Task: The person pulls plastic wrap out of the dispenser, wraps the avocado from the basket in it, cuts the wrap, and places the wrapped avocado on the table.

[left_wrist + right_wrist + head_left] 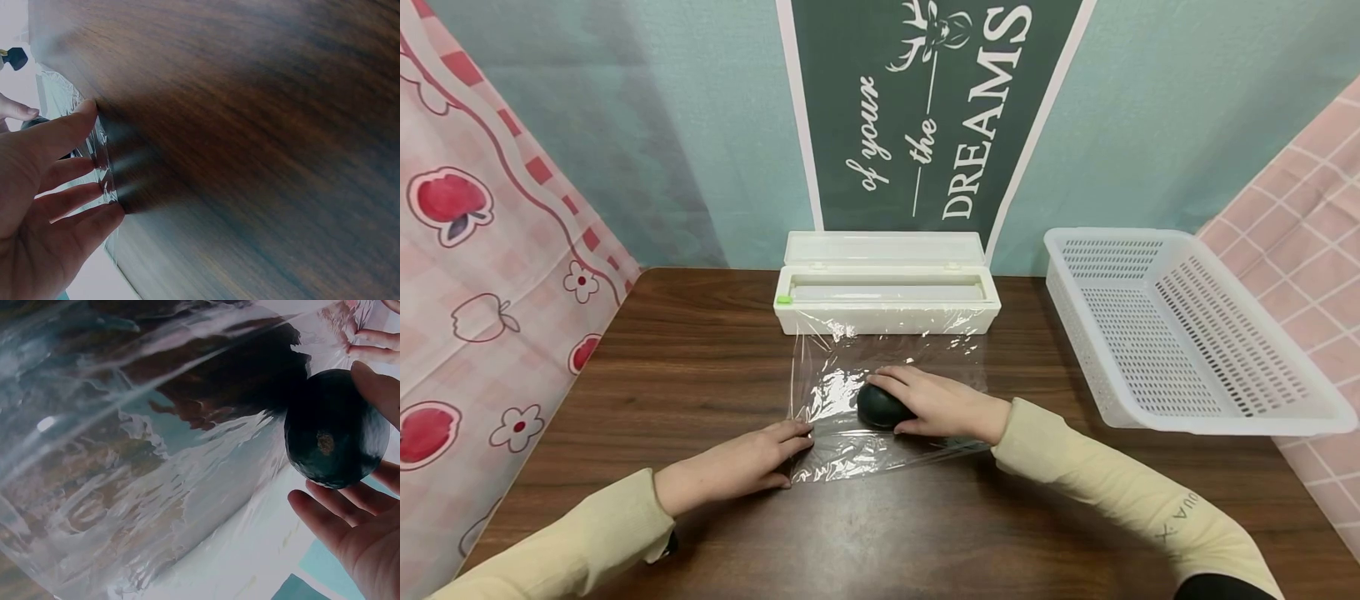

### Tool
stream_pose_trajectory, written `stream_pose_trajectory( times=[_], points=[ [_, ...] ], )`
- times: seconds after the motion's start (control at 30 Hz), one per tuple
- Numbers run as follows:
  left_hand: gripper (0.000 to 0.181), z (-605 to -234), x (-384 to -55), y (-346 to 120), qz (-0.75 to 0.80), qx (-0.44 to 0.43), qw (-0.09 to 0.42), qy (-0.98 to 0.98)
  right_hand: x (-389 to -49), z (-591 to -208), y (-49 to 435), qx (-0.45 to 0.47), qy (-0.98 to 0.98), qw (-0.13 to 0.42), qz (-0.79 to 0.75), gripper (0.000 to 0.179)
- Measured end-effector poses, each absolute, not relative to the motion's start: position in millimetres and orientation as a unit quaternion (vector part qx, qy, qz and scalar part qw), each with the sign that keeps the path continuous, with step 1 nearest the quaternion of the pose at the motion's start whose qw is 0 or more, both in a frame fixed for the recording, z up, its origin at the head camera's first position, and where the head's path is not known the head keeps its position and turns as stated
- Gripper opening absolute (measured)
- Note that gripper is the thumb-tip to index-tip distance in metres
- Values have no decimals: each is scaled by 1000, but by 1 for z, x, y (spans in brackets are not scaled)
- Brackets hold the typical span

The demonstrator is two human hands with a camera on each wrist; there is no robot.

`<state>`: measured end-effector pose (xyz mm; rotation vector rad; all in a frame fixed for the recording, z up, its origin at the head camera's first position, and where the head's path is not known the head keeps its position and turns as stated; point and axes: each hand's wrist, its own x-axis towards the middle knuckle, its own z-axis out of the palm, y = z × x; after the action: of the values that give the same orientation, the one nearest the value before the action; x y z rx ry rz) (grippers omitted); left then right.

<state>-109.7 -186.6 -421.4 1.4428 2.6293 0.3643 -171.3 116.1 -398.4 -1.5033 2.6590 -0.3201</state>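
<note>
A smooth, dark green avocado (880,407) lies on a sheet of clear cling film (853,458) in the head view. My right hand (943,408) holds it from the right, with fingers and thumb around its side. Up close in the right wrist view, the avocado (334,428) shows a small brown scar on one end. At the film's left edge, my left hand (737,468) touches the sheet with spread fingertips. The left wrist view shows those fingers (72,197) extended, pressing down by the film's rim. The film runs back to a white cling film dispenser (887,319).
The dispenser's clear lid (883,247) is raised, and a green slider (784,299) sits at its left end. On the right stands a white perforated plastic basket (1120,333). All this is on a brown wood-grain table (700,333), with patterned cloths behind and beside it.
</note>
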Motion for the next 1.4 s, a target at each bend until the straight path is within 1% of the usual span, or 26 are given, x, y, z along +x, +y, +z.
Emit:
stream_pose_trajectory(
  times=[0.3,0.53,0.83,1.07,1.2,1.4],
  points=[
    [55,-421,-111,-186,118,480,58,867,-172,-392,121,-488,867,24,-101,74],
    [56,-420,-111,-185,119,483,55,866,-169,-387,132,-511,854,-20,-95,68],
    [55,-420,-111,-185,120,486,52,864,-161,-375,150,-528,839,-70,-109,50],
    [55,-419,-110,-186,118,485,56,865,-156,-375,167,-546,823,-110,-111,34],
    [55,-419,-111,-186,118,484,56,865,-153,-381,177,-545,825,-112,-94,28],
    [55,-418,-110,-186,118,480,66,867,-147,-390,188,-539,834,-76,-88,23]
  ],
)
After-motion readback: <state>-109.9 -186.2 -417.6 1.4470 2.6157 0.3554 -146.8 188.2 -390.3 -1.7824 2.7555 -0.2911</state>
